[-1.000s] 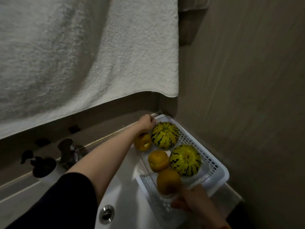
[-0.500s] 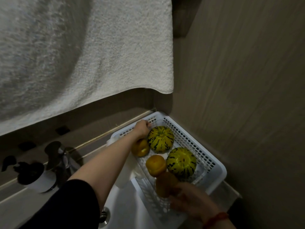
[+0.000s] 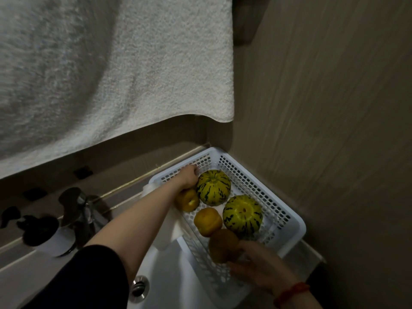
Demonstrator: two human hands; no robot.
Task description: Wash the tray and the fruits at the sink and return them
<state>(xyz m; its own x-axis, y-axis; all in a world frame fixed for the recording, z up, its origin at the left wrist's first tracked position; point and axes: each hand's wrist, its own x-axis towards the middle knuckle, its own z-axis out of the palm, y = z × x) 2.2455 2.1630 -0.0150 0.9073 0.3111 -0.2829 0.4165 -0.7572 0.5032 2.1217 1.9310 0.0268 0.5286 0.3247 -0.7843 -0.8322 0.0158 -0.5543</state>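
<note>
A: While both hands are on the tray [image 3: 287, 221], it sits tilted in the corner, half over the sink [image 3: 176, 284], half on the narrow bench [image 3: 312, 253] by the wall; left hand [image 3: 188, 178] curls over the far rim, fingers hooked on the mesh; right hand [image 3: 258, 267] is at the near end, fingers curled, seems to grip the near rim, blurry so not certain.

B: Fruits?

A: All inside the tray; two striped melons [image 3: 213, 187] along the wall side; three orange fruits [image 3: 207, 221] along the sink side, one under the left wrist, one touching the right hand's fingers.

B: Risks?

A: Main one: round fruits roll; tray slopes toward the near end, so a jerk or more tilt likely sends the melons into the orange ones; the near orange fruit could hop the low rim into the sink.

B: Anything else?

A: Tray overhangs the basin; if either hand slips on wet plastic, the whole load tips; perforated wall flexes, so grip on mesh could give; melons look heavy, weight is on the wall side, so it may twist; towel [image 3: 116, 70] hangs just above, lifting high could snag it; faucet [image 3: 78, 210] is well left, swinging the tray over could knock it or the soap bottle [image 3: 42, 235].
</note>
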